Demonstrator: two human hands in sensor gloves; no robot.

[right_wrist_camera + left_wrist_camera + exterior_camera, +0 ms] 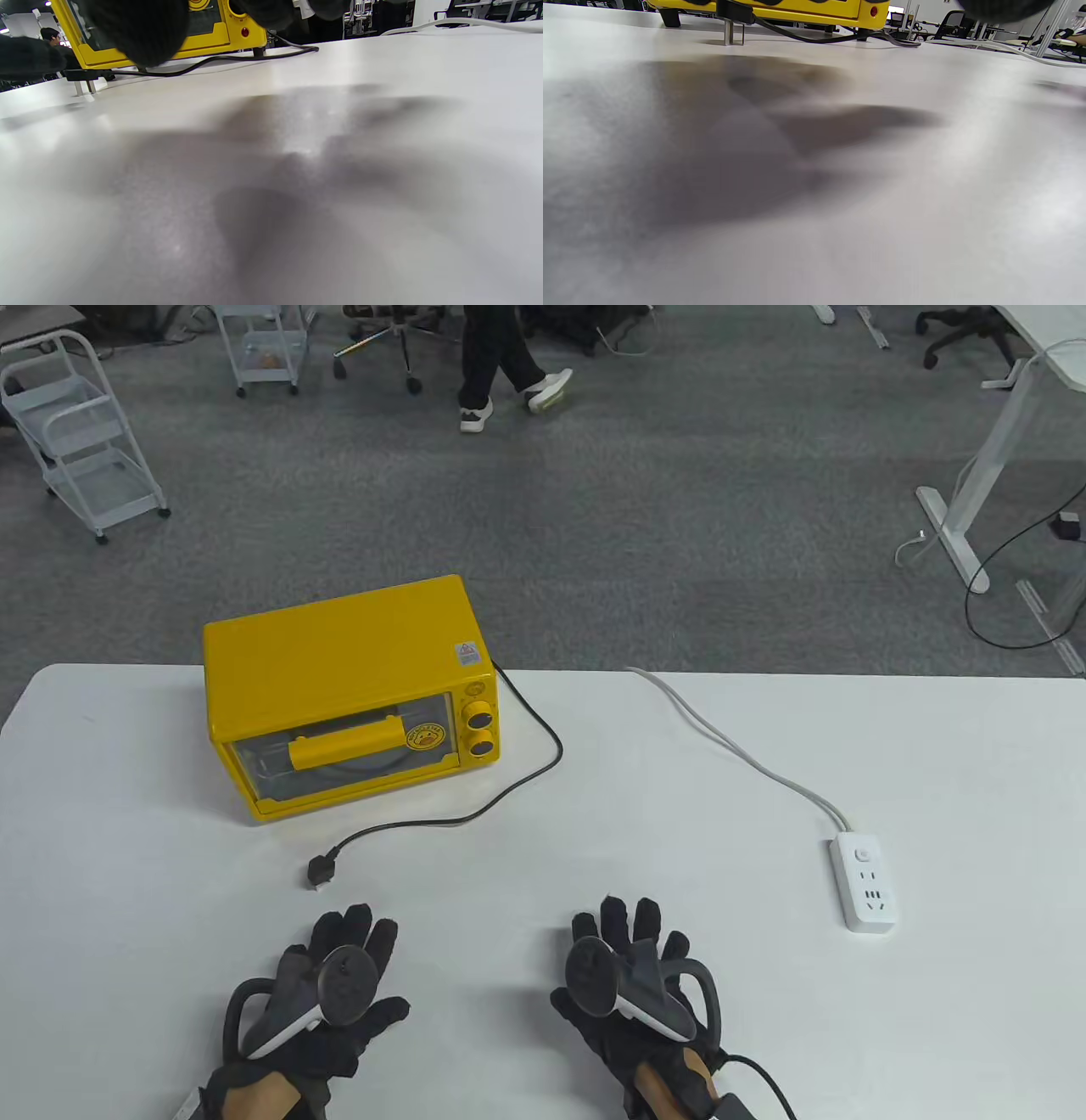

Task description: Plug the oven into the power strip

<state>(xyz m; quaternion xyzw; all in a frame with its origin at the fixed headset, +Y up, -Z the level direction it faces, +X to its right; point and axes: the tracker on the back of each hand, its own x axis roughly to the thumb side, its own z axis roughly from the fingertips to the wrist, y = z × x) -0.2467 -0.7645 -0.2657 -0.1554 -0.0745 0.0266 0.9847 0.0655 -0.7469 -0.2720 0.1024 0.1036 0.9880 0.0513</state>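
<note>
Both gloved hands, left hand (327, 993) and right hand (632, 984), are laid flat on the white desk (127, 899), fingers spread, nothing held. The black plug (319, 872) is lying loose just past the left one. Farther back: white power strip (865, 882) on the right, yellow toaster oven (348, 691) on the left.

Both our hands sit palm down, side by side and apart. Left grip (335, 984): fingers spread and extended forward, nothing held, tracker on the back. Right grip (632, 980): same pose, fingers extended, nothing held, tracker on the back, cable trailing from the wrist. Wrist views show only dark fingertips (135, 29) at the top edge.
</note>
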